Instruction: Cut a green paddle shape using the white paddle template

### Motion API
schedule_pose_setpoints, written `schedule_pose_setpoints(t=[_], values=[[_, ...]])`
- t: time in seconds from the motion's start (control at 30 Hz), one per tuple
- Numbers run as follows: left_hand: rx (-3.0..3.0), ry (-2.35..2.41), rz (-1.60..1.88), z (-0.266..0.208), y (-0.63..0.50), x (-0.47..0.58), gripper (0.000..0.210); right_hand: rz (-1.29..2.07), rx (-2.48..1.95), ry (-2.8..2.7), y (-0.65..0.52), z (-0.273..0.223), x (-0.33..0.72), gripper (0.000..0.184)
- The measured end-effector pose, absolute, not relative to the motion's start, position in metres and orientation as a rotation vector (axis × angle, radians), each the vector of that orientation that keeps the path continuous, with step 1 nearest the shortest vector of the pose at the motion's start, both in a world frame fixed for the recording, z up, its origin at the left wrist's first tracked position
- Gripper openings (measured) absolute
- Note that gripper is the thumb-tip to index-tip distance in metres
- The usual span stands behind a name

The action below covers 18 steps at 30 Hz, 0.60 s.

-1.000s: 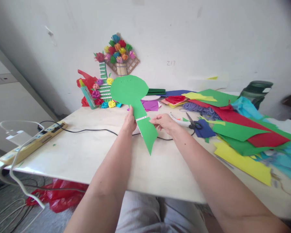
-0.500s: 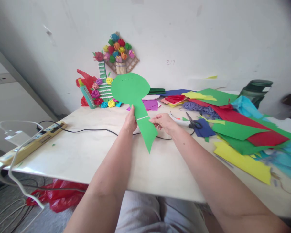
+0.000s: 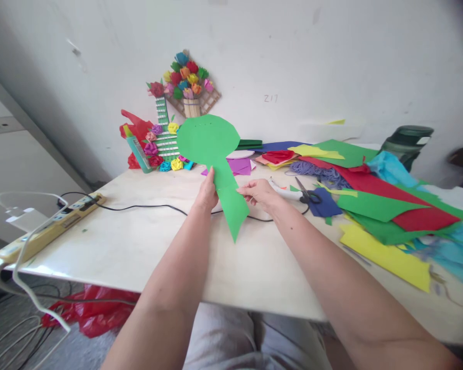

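Note:
A green paper cut-out (image 3: 208, 140) with a wide rounded top and a straight stem is held up over the table. My left hand (image 3: 207, 191) grips the left edge of its stem, thumb in front. Just below, a pointed green paper piece (image 3: 235, 210) meets the end of the stem, with only a faint line between them. The right edge of this lower piece is pinched by the fingertips of my right hand (image 3: 257, 194). Whether the two pieces overlap or merely touch cannot be made out. Fingers behind the paper are hidden.
Scissors (image 3: 307, 192) and a white glue gun (image 3: 286, 192) lie right of my right hand. Paper sheets (image 3: 381, 205) cover the table's right side. Paper-flower crafts (image 3: 167, 141) and a glue bottle (image 3: 138, 151) stand behind. A black cable (image 3: 154, 206) crosses to a power strip (image 3: 57, 223).
The gap between the stem and the lower green piece has closed. The lower piece has shifted slightly up and left with my right hand; my left hand stays almost still.

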<state>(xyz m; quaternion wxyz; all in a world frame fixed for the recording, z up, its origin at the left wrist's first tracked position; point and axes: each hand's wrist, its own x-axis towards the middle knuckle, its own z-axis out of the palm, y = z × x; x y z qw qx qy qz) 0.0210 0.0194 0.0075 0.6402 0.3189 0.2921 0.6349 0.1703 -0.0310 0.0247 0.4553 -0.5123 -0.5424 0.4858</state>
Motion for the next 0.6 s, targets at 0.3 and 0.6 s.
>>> schedule_pose_setpoints(t=[0.3,0.6], values=[[0.737,0.663,1.44,0.0085,0.0173,0.0221,0.039,1.196,-1.283,-1.318,-0.0313,0.0243,0.169,0.017],[0.848,0.621,1.41,0.0078,0.015,0.02,0.044,1.198,-1.289,-1.286,-0.0318,0.0247,0.168,0.018]])
